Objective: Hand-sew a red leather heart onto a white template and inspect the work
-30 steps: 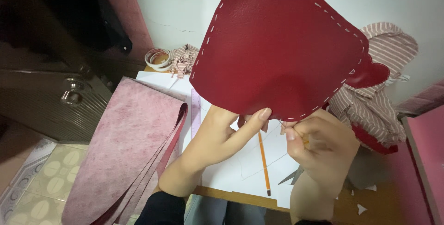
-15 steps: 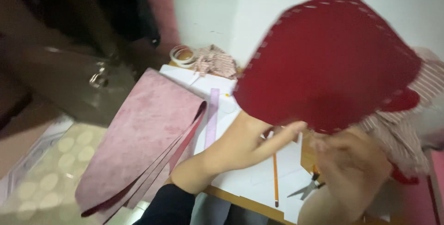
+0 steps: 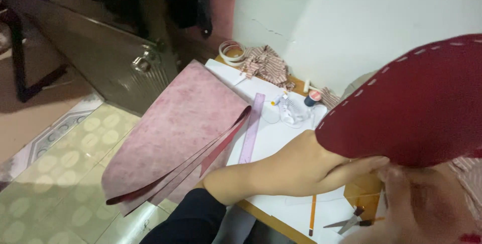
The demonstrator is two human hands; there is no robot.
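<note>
The view has swung left since a second ago, so the red leather piece (image 3: 416,103), then centred, now fills the right side, and the pink folded sheets (image 3: 175,133) draping off the desk (image 3: 266,216) sit mid-picture. The left hand (image 3: 321,166) is closed on the lower edge of the red leather piece, thumb stretched along it, holding it up above the desk with its white stitched rim facing the camera. The right hand (image 3: 411,204) is blurred at the same edge; whether its grip is shut on anything I cannot tell. To work that edge well, it seems best to keep the left pinch close to the working spot so the leather stays taut, and clear of the pencil (image 3: 312,214) and scissors (image 3: 349,220) lying below. A ruler (image 3: 251,126) and thread spool (image 3: 312,97) lie farther back.
</note>
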